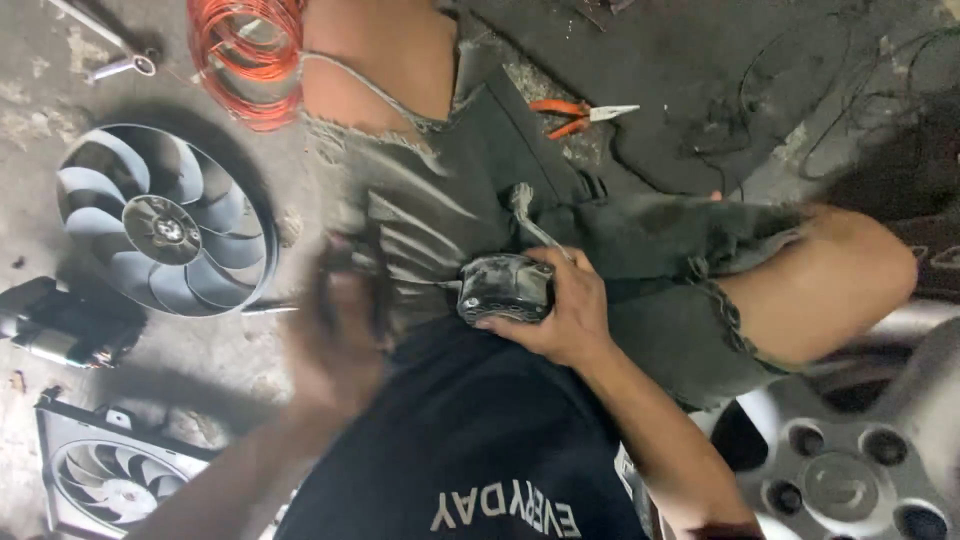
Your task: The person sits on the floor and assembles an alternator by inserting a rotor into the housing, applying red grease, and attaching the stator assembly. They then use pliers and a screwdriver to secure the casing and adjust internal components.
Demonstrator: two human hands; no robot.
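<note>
One small motor housing (505,288) is gripped in the right hand (560,310) on the lap, left hand (335,330) blurred, grip unreadable; steady bracing judged needed next

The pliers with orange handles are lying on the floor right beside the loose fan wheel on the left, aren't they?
Not quite: the head view shows the pliers on the floor beyond the person's lap, near the top centre, well apart from the fan wheel. The coil of orange wire lies nearer that fan.
</note>
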